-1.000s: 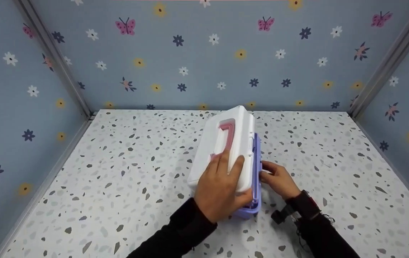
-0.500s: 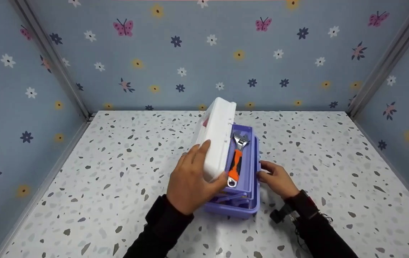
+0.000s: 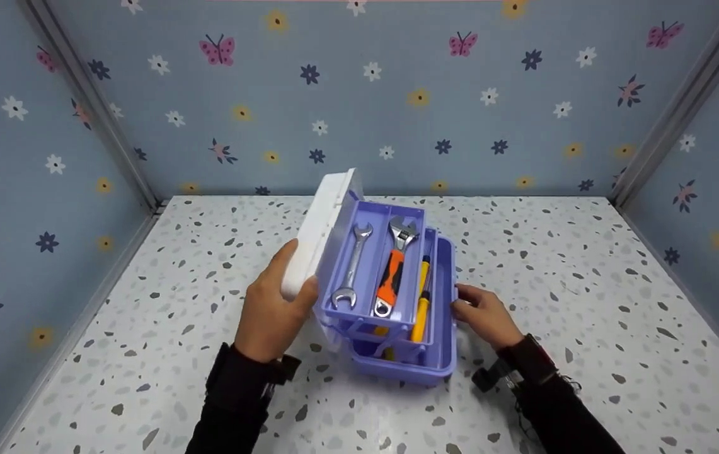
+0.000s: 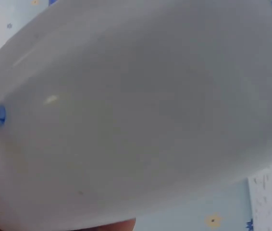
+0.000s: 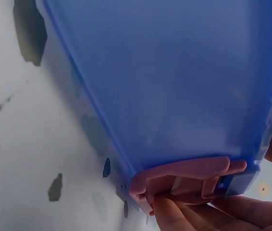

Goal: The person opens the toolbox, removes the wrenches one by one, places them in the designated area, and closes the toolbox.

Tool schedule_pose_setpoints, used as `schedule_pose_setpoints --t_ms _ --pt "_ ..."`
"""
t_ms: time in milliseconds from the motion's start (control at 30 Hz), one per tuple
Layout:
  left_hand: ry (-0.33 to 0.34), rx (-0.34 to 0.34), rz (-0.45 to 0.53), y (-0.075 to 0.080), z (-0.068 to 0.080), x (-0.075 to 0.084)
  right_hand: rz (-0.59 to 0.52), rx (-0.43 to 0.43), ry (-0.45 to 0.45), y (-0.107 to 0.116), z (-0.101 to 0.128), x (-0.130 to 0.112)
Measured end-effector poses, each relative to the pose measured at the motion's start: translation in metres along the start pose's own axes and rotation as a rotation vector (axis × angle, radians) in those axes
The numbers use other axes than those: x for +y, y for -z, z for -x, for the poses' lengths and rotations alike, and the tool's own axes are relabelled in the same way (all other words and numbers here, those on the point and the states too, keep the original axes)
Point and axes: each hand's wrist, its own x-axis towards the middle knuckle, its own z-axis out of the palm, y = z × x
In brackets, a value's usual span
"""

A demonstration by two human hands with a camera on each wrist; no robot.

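The lilac plastic toolbox (image 3: 435,353) sits near the middle of the speckled white worktop (image 3: 164,353), its white plastic lid (image 3: 316,233) swung up and over to the left, standing nearly on edge. The left hand (image 3: 271,312) grips the lid's near corner, thumb on one face and fingers wrapped behind. The right hand (image 3: 485,315) rests against the box's right wall, fingertips (image 5: 174,216) curled at the pink plastic latch (image 5: 184,180).

The box looks like stiff, smooth moulded plastic, light in itself but probably weighted by the metal tools; a hinged lid and tray make it likely to shift, so the lid edge and the base wall seem the sound places to hold.

A lilac upper tray (image 3: 372,277) has fanned out above the base. It holds a silver open-ended spanner (image 3: 351,265) and an orange-handled adjustable wrench (image 3: 392,268), in separate compartments. A yellow-handled tool (image 3: 422,296), perhaps a screwdriver, lies lower, beside the tray.
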Motion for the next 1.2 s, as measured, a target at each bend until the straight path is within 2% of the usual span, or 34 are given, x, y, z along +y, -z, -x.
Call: schedule_pose_setpoints --t_ms 233,400,533,700,767,900,1000,1200 --pt "0.156 -0.110 0.122 0.018 -0.003 -0.027 0.011 0.016 0.006 -0.001 -0.001 0.000" --pt "0.258 -0.158 0.226 0.025 -0.007 -0.042 0.003 0.019 0.007 -0.001 -0.002 -0.001" --pt "0.345 -0.186 0.258 0.030 -0.010 -0.054 0.025 0.028 -0.003 -0.002 -0.001 -0.002" --pt "0.434 -0.267 0.269 0.036 -0.011 -0.070 0.009 0.010 0.010 -0.002 -0.001 -0.002" --pt "0.460 -0.284 0.286 0.036 -0.011 -0.076 0.013 0.002 0.025 -0.003 -0.001 0.000" --pt "0.494 -0.272 0.301 0.032 -0.010 -0.088 0.042 -0.001 0.055 -0.004 0.000 0.001" --pt "0.507 -0.260 0.262 0.030 -0.008 -0.096 0.063 0.003 0.065 -0.004 0.001 0.001" --pt "0.492 -0.352 0.180 0.028 -0.001 -0.113 0.093 0.013 0.066 -0.004 0.002 0.000"
